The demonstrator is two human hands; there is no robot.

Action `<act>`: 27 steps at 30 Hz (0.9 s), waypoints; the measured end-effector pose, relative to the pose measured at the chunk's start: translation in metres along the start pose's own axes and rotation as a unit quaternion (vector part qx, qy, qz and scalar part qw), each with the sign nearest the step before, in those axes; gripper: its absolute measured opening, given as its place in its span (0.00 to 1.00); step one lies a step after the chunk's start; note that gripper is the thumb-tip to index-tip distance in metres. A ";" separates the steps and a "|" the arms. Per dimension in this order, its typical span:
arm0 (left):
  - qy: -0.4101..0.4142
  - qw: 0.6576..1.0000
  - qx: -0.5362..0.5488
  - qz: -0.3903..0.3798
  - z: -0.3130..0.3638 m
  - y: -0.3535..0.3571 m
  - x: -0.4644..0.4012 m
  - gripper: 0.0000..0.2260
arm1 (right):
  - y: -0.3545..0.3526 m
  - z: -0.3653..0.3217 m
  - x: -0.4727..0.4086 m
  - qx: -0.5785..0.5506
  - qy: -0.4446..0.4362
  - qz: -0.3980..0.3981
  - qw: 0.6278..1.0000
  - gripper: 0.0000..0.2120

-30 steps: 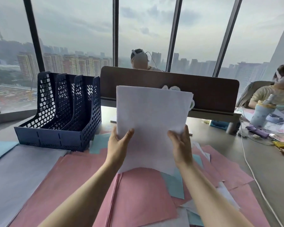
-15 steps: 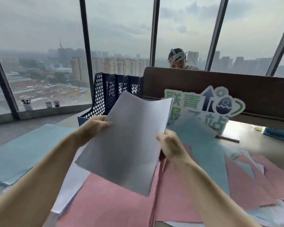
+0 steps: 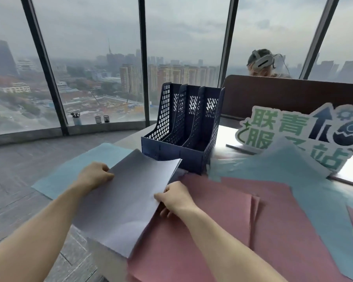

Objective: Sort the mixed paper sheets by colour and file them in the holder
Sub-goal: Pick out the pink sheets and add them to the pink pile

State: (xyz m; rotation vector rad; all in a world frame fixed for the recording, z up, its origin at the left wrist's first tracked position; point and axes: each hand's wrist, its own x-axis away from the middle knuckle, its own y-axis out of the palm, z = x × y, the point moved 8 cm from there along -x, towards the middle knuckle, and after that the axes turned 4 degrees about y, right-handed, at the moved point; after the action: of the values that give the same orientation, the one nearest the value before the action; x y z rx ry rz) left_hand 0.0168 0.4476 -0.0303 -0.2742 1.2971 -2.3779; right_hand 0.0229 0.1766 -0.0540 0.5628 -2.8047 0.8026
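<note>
Both hands hold a stack of white sheets (image 3: 128, 196) low over the desk's left part. My left hand (image 3: 95, 176) grips its far left edge, and my right hand (image 3: 174, 197) pinches its right edge. A dark blue mesh file holder (image 3: 183, 127) with three slots, nothing visible in them, stands just beyond the stack. Pink sheets (image 3: 222, 220) cover the desk to the right. Light blue sheets (image 3: 277, 171) lie over them, one curled up. Another light blue sheet (image 3: 73, 174) lies at the left under the white stack.
A green and white cut-out sign (image 3: 298, 131) leans against the brown desk divider (image 3: 289, 94) at the right. A person wearing a headset (image 3: 262, 62) sits behind the divider. The desk's left edge drops to a grey floor (image 3: 14, 169). Cups stand on the window sill (image 3: 102, 119).
The white stack has come down from upright at chest height to nearly flat on the desk's left side. My view has swung left, bringing the holder to the middle.
</note>
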 end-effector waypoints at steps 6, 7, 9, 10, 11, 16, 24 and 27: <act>-0.002 0.988 -0.153 0.007 0.003 0.013 -0.003 0.17 | -0.007 0.004 -0.005 0.158 -0.016 0.061 0.986 0.15; 0.000 0.984 -0.178 0.023 0.009 0.014 -0.001 0.19 | -0.009 0.003 -0.003 0.149 -0.029 0.067 0.986 0.15; 0.015 0.981 -0.189 0.045 0.030 0.017 0.006 0.20 | -0.025 -0.001 0.005 0.084 -0.055 0.099 0.990 0.15; 0.036 0.983 -0.172 0.044 0.047 0.023 0.010 0.19 | -0.040 -0.001 0.010 0.050 -0.063 0.124 0.989 0.15; 0.064 0.987 -0.147 0.032 0.065 0.033 0.015 0.19 | -0.059 0.003 0.014 0.030 -0.063 0.148 0.987 0.14; 0.238 0.970 0.009 -0.039 0.184 0.099 0.064 0.12 | -0.176 0.068 0.034 0.153 0.045 0.241 0.957 0.09; 0.396 0.905 -0.011 -0.156 0.326 0.209 0.156 0.20 | -0.295 0.177 0.103 0.243 0.261 0.290 0.888 0.19; 0.388 0.905 -0.074 -0.159 0.337 0.231 0.166 0.24 | -0.297 0.185 0.098 0.186 0.265 0.264 0.909 0.13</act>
State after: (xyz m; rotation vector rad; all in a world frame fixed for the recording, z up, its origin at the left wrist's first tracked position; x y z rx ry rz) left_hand 0.0515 0.0083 -0.0434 0.5283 1.8947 -2.7899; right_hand 0.0418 -0.1859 -0.0432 -0.3667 -2.3010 1.3597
